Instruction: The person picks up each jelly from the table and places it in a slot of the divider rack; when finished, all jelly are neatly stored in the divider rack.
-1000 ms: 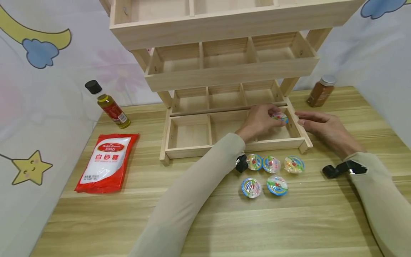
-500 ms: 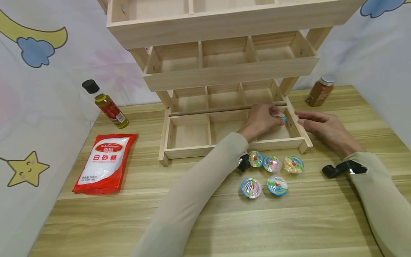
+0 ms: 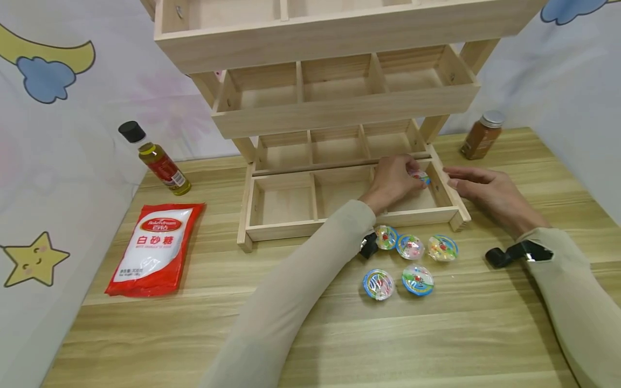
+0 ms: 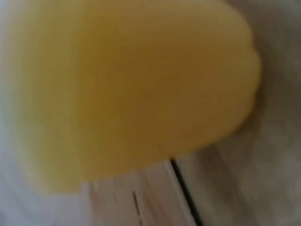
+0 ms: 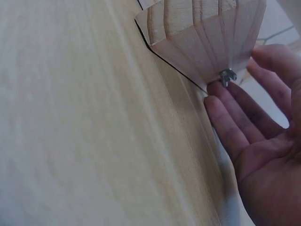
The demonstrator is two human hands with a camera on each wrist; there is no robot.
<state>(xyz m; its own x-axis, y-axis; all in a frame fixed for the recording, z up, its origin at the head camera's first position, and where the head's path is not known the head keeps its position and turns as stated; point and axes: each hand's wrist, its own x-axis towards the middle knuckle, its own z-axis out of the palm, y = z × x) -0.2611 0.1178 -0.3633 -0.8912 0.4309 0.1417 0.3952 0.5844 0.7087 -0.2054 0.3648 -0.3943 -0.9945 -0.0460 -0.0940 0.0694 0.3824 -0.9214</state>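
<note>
Left hand point(image 3: 394, 179) curled, fingers and thumb bent round a small lidded cup point(image 3: 421, 176). The held cup is tilted inside the right-hand compartment of the lowest front tray point(image 3: 281, 232), near its right end; from here I can't tell if it touches the compartment floor. Grip and place much as a second ago.

Right hand point(image 3: 492, 191) loose, thumb parted from lightly bent fingers, nothing gripped. Fingertips rest against the right side of the wooden rack point(image 3: 349, 110), close to a metal bolt point(image 5: 228, 75). Same pose as earlier.

Main change: the left sleeve point(image 3: 301, 285) lies a little further right. Just beside its black wrist mount point(image 3: 368, 246), the end cup point(image 3: 386, 237) now sits nearer the tray than before, out of line with the middle cup point(image 3: 409, 247). On the table point(image 3: 436, 339), the right cup point(image 3: 442, 248) and the nearer pair, a pink-flecked cup point(image 3: 378, 284) and a green-lidded cup point(image 3: 418, 280), stay put.

Oil bottle point(image 3: 164, 168) and sugar bag point(image 3: 157, 250) appear slightly further left as the head view swings. Spice jar point(image 3: 482, 136) stands behind the right hand. Left wrist view: a yellow blur, too close to identify.
</note>
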